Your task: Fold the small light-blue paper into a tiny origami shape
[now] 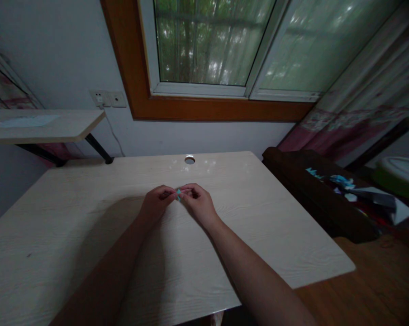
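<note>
A tiny light-blue piece, which looks like folded paper (178, 195), is pinched between my two hands above the middle of the pale wooden desk (259, 235). My left hand (157, 201) grips its left side with thumb and fingertips. From the right, my right hand (199, 202) pinches the other side, its fingers curled. The fingertips of both hands nearly meet and cover most of the piece, so its exact shape is hidden.
A raised shelf (45, 129) on black legs stands at the desk's back left. Behind the desk are a round cable hole (190, 160) in its top, wall sockets (107, 98) and a window (211, 45). Blue scraps (342, 181) lie on dark furniture at right.
</note>
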### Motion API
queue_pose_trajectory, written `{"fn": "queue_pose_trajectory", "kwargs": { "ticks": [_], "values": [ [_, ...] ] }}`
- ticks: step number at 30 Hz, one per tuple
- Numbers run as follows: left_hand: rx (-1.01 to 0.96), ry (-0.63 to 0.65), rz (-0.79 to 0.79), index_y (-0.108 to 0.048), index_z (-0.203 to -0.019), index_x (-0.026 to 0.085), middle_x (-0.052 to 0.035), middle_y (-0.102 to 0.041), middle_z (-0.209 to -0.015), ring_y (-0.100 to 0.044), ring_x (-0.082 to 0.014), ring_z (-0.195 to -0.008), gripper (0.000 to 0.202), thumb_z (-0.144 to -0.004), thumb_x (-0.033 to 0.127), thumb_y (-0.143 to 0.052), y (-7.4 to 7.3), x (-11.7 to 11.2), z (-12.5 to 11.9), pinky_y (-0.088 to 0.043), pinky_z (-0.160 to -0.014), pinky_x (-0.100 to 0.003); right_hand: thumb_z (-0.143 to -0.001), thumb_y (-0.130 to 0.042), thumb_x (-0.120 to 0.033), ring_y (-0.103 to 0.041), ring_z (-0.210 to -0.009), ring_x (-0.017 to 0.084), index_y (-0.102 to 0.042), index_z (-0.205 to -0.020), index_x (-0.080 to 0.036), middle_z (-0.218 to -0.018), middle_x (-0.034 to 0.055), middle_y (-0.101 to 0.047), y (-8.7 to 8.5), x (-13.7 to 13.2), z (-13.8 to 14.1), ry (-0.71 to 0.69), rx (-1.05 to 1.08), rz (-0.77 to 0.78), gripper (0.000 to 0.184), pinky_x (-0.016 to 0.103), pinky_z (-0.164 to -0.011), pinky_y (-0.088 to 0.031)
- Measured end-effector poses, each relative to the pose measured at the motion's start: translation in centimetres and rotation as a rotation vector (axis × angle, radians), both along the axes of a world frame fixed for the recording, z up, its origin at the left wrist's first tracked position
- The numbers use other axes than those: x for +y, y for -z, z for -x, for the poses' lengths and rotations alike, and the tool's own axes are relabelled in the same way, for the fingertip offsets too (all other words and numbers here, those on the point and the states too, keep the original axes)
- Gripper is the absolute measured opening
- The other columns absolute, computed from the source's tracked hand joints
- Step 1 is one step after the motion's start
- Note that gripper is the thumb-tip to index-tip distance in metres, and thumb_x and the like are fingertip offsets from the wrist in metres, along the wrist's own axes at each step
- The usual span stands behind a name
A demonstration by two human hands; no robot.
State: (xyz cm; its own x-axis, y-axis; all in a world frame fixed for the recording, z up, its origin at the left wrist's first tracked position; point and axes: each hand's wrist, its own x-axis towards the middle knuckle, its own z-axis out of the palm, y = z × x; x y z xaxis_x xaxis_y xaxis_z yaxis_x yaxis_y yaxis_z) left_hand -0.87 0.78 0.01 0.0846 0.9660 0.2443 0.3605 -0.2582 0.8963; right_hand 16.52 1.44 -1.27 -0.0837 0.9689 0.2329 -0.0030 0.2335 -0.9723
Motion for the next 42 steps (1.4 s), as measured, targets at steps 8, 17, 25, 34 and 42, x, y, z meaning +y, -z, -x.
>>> {"fn": "queue_pose_trajectory", "kwargs": {
  "ticks": [8, 17, 25, 34, 42],
  "values": [
    [-0.089, 0.004, 0.03, -0.071, -0.084, 0.019, -0.0021, -0.073, -0.075, -0.067, -0.016, -0.068, 0.024, -0.08, 0.043, -0.069, -0.14, -0.03, -0.09, -0.052, -0.065, -0.026, -0.078, -0.073, -0.038, -0.06, -0.069, 0.016, -0.074, -0.091, -0.021, -0.081, 0.0036, -0.07, 0.0, -0.04, -0.24, 0.005, -0.068, -0.044, 0.021, 0.028, -0.066, -0.048],
    [-0.21, 0.097, 0.047, -0.067, -0.097, 0.019, -0.0034, -0.074, -0.087, -0.069, -0.0166, -0.077, 0.028, -0.077, 0.037, -0.074, 0.41, 0.2, 0.01, -0.056, -0.073, -0.028, -0.079, -0.069, -0.031, -0.063, -0.075, 0.016, -0.074, -0.093, -0.021, -0.087, 0.0039, -0.071, -0.36, -0.19, -0.26, -0.043, -0.013, -0.008, 0.018, 0.028, -0.07, -0.05],
    [-0.256, 0.1, 0.043, -0.067, -0.095, 0.018, -0.0019, -0.072, -0.081, -0.068, -0.0156, -0.074, 0.026, -0.076, 0.034, -0.076, 0.36, 0.23, 0.16, -0.054, -0.07, -0.027, -0.079, -0.064, -0.023, -0.059, -0.063, 0.012, -0.073, -0.084, -0.021, -0.084, 0.002, -0.064, -0.61, -0.14, -0.34, -0.152, 0.098, -0.028, 0.011, 0.026, -0.062, -0.047],
    [-0.307, 0.109, 0.057, -0.067, -0.093, 0.017, -0.0022, -0.072, -0.077, -0.068, -0.0159, -0.072, 0.025, -0.076, 0.033, -0.076, -0.02, 0.07, 0.05, -0.054, -0.071, -0.028, -0.076, -0.074, -0.035, -0.054, -0.058, 0.012, -0.067, -0.081, -0.019, -0.067, -0.0002, -0.062, -0.4, -0.1, -0.19, -0.14, 0.096, 0.081, 0.018, 0.026, -0.059, -0.043],
    [-0.375, 0.161, 0.088, -0.066, -0.097, 0.016, -0.0038, -0.072, -0.082, -0.068, -0.0158, -0.075, 0.026, -0.08, 0.035, -0.073, 0.19, -0.02, -0.18, -0.055, -0.074, -0.03, -0.07, -0.08, -0.034, -0.051, -0.057, 0.009, -0.065, -0.094, -0.02, -0.075, -0.0013, -0.063, -0.53, 0.22, -0.01, -0.143, 0.29, 0.147, 0.031, 0.024, -0.054, -0.038]
  ]
}}
